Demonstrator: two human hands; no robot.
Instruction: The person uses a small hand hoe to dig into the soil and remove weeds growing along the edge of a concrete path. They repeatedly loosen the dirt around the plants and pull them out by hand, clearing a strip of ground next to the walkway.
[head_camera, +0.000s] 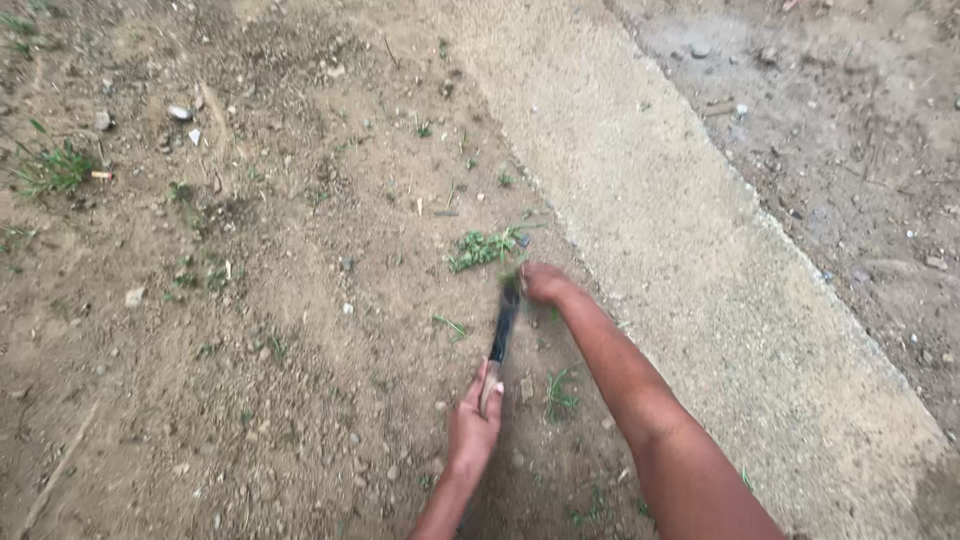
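A broad patch of dry brown soil (250, 330), strewn with small pebbles and sparse green sprouts, fills the left side, and a pale sandy concrete strip (680, 230) runs diagonally beside it. The right hand (545, 284) reaches forward to the soil edge, closed as a fist at the tip of a dark narrow-bladed digging tool with a wooden handle (502, 335); what it grips is blurred. The left hand (474, 425) is wrapped around the tool's handle, nearer the body. The tool lies slanted over the soil, pointing toward a small leafy green weed clump (482, 246) just beyond its tip, near the strip.
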